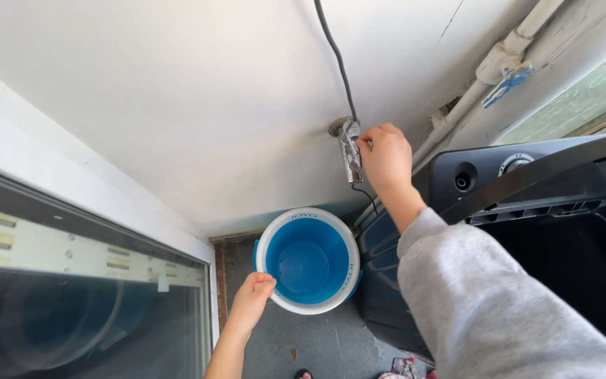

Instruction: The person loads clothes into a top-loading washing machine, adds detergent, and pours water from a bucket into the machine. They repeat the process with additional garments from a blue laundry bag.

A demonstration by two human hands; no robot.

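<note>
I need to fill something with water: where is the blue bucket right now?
The blue bucket stands on the floor below the wall tap, left of the dark machine, its rim held by the left hand.

The right hand (386,156) covers part of the wall tap (348,144), the dark machine (527,210) runs off the right edge, and the bucket (308,260) hides its own base.

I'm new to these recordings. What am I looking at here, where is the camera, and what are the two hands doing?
There is no machine: a person wears one camera on the head, looking down at their own bare hands. The right hand, in a grey sleeve, grips a metal tap on the white wall. The left hand holds the rim of a blue bucket with a white rim, standing on the grey floor below the tap. It looks empty. A dark washing machine stands to the right, and a window is on the left.
</note>
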